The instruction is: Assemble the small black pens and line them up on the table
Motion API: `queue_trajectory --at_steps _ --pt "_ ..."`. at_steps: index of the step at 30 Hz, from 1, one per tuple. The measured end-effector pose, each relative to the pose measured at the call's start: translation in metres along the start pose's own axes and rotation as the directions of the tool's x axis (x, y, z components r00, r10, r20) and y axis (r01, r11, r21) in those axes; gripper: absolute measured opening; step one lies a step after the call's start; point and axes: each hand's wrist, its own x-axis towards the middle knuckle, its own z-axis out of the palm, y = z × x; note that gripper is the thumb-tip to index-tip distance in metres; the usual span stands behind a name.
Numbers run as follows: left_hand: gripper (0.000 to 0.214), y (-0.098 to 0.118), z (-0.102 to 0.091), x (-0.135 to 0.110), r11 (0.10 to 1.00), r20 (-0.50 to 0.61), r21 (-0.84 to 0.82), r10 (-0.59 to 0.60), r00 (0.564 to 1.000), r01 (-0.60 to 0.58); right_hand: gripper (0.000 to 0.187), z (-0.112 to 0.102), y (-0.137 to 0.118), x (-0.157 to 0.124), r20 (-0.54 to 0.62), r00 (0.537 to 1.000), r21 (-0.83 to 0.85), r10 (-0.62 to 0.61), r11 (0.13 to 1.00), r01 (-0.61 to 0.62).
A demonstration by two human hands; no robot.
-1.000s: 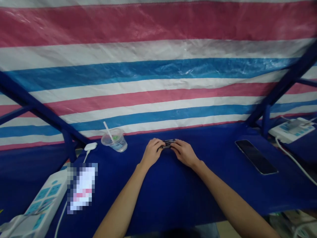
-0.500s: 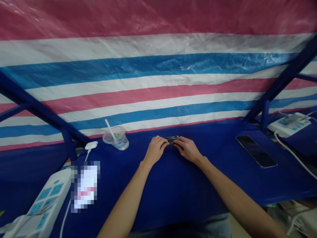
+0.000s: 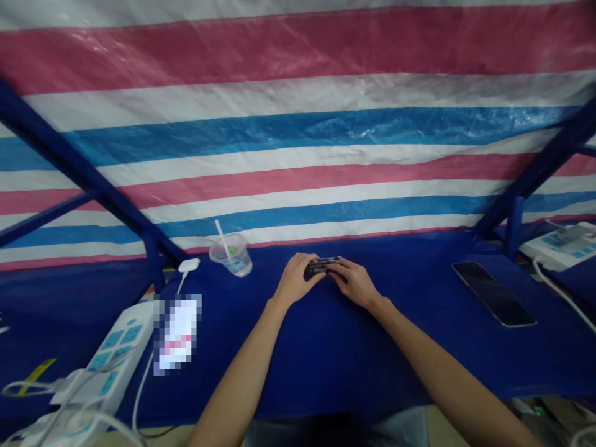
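A small bundle of dark, pen-like sticks (image 3: pixel 322 266) lies crosswise between my hands, near the back of the blue table. My left hand (image 3: pixel 296 279) is closed around its left end, thumb on the near side and fingers on the far side. At the other end, my right hand (image 3: pixel 352 281) pinches the bundle between thumb and fingers. The fingers cover both ends, so the exact kind of the sticks cannot be made out.
A clear plastic cup (image 3: pixel 235 256) with a white straw stands at the back left. Nearby are a white charger (image 3: pixel 189 266), a blurred-out phone screen (image 3: pixel 179 332) and a power strip (image 3: pixel 118 347). A dark phone (image 3: pixel 493 293) and another power strip (image 3: pixel 563 245) are at right.
The camera view has shifted slightly, moving the table items rightward. My left fingers have opened a little around the bundle's left end, showing more of it; both hands stay on it.
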Motion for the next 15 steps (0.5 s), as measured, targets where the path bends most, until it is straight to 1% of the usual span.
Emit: queue_trajectory --at_steps 1,2,4,5,8,12,15 --pt "0.034 -0.0010 0.0000 0.0002 1.000 -0.005 -0.012 -0.013 1.000 0.013 0.024 0.0007 -0.0002 0.0005 -0.002 1.000 0.011 0.008 1.000 -0.008" --pt "0.031 -0.0022 0.0005 0.0007 1.000 0.003 -0.023 -0.009 1.000 0.009 0.023 0.0010 -0.0003 0.0011 0.000 1.000 0.020 0.015 1.000 -0.015" --pt "0.013 -0.0045 0.0022 0.0024 0.999 0.038 -0.031 0.040 0.998 -0.039 0.023 0.0006 -0.0003 0.0024 0.002 1.000 0.024 0.021 0.999 -0.021" --pt "0.011 -0.0054 0.0030 0.0034 0.998 0.047 -0.032 0.058 0.997 -0.056 0.022 0.0002 -0.0001 0.0030 0.001 1.000 0.024 0.020 1.000 -0.020" --pt "0.015 -0.0059 0.0038 0.0051 0.997 0.053 -0.042 0.068 0.996 -0.065 0.022 -0.0006 0.0009 0.0039 0.001 1.000 0.016 0.017 1.000 -0.017" --pt "0.019 -0.0038 0.0028 0.0051 0.998 0.040 -0.063 0.026 0.999 -0.023 0.021 -0.0002 0.0031 0.0035 0.008 1.000 -0.004 0.014 1.000 -0.014" --pt "0.014 -0.0022 0.0028 0.0055 0.997 0.028 -0.066 0.038 0.999 -0.036 0.020 0.0001 0.0040 0.0027 0.014 1.000 -0.015 0.018 1.000 -0.017"
